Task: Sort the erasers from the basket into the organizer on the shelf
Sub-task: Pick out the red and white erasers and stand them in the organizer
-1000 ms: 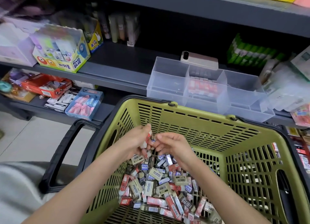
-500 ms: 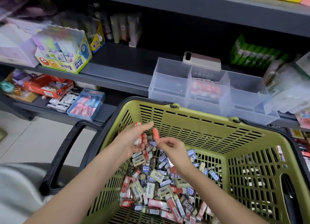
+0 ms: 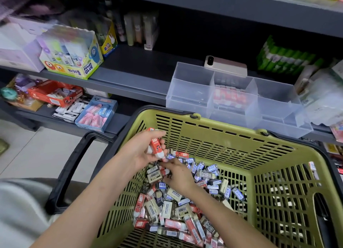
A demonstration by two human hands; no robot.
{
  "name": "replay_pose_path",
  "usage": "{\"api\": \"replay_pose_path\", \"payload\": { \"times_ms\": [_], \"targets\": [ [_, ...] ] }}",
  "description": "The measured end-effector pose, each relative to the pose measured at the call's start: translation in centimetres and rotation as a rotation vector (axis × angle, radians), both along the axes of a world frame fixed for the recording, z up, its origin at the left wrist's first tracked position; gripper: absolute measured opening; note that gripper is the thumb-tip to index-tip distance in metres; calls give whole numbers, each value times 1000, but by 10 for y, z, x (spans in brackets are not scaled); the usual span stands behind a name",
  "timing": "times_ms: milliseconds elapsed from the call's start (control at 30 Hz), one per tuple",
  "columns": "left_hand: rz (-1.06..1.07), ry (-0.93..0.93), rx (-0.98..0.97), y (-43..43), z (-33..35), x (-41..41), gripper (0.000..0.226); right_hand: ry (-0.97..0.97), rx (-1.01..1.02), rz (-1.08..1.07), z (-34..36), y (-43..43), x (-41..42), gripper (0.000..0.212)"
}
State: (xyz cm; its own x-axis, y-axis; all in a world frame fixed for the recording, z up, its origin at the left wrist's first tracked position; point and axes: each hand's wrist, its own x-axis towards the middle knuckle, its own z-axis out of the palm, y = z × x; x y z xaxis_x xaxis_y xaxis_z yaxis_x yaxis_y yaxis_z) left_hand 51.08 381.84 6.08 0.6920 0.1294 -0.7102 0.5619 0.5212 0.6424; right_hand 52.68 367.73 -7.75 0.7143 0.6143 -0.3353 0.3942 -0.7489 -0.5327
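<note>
1. The erasers [image 3: 172,210] lie in a loose pile on the floor of the olive-green basket [image 3: 278,155], toward 6 o'clock in the view.
2. The left hand [image 3: 141,151] holds a few red-sleeved erasers [image 3: 155,144] just above the pile's 11 o'clock edge, its fingers [image 3: 157,133] curled round them.
3. The right hand [image 3: 178,175] rests on the pile at 5 o'clock from the left hand. Its fingers [image 3: 168,165] bend down among the erasers, and whether they pinch one cannot be told.
4. The clear organizer [image 3: 191,92] stands on the grey shelf [image 3: 130,77] at 12 o'clock from the basket. Red erasers fill its middle compartment [image 3: 229,97].
5. A phone [image 3: 226,67] lies behind the organizer, and a Power Glue box [image 3: 74,62] sits at 10 o'clock.
</note>
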Motion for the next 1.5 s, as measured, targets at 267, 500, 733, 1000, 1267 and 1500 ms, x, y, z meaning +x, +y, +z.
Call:
{"api": "replay_pose_path", "payload": {
  "times_ms": [267, 500, 733, 1000, 1267, 1500],
  "targets": [
    [-7, -36, -48, 3, 0, 0, 12, -115, -149, 169, -8, 4, 20, 50],
    [-36, 16, 11, -8, -7, -2, 33, -203, 0, -150, 31, -51, 3, 42],
    [-75, 117, -150, -15, -8, -4, 70, 246, 736, -649, 101, -37, -24, 25],
    [66, 4, -216, -13, -11, -5, 34, 210, 819, -400, 110, -4, -27, 25],
    [191, -245, -445, 3, 15, -1, 17, -90, 32, -365, 8, 11, 11, 36],
    [168, -391, -486, 8, 21, -3, 22, -250, -140, -293, -8, 36, 23, 31]
  ]
}}
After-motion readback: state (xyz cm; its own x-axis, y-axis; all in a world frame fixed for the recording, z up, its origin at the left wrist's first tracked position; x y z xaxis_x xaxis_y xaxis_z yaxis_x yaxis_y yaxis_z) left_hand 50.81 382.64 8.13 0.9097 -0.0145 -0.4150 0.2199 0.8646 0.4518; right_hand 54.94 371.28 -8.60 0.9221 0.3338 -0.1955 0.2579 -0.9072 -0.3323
